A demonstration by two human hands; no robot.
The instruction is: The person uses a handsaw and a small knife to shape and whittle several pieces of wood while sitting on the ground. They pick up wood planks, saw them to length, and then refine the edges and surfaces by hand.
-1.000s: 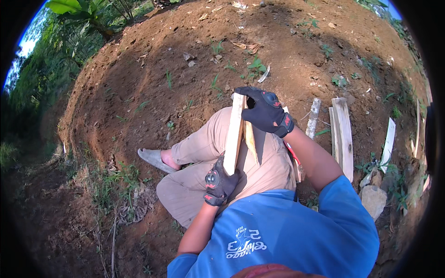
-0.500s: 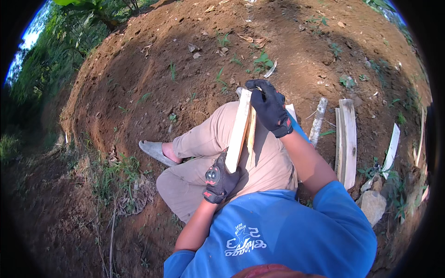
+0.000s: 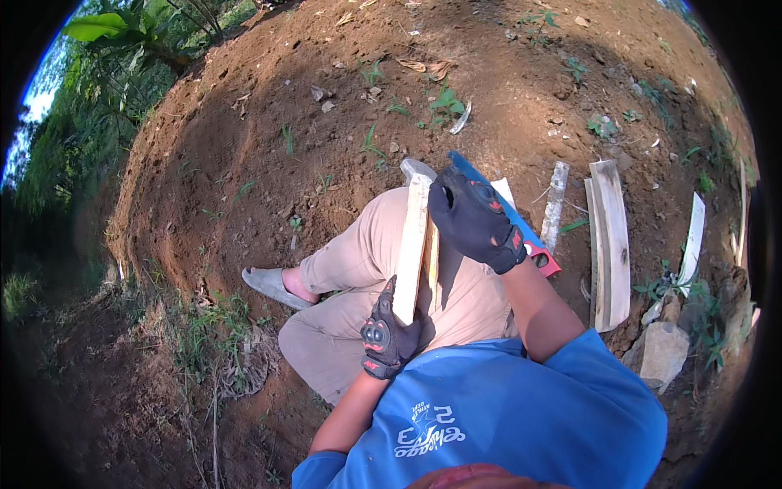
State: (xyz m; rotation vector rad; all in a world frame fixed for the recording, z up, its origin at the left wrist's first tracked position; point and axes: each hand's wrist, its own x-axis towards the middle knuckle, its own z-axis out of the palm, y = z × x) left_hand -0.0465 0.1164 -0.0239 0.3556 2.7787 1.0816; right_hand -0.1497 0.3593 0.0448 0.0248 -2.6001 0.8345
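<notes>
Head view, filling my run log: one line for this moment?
left hand: grips wood strip low | right hand: on its top | blue tool: behind

Seated, 2 gloved hands up before the chest: left hand (image 3: 389, 336) low, fingers curled shut in a grip; right hand (image 3: 475, 218) higher, forearm bare, fingers bent downward, closed.

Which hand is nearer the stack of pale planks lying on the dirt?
Right. The right hand is raised beside the planks, with a blue blade between; the left hand grips the wood strip lower, farther away.
</notes>
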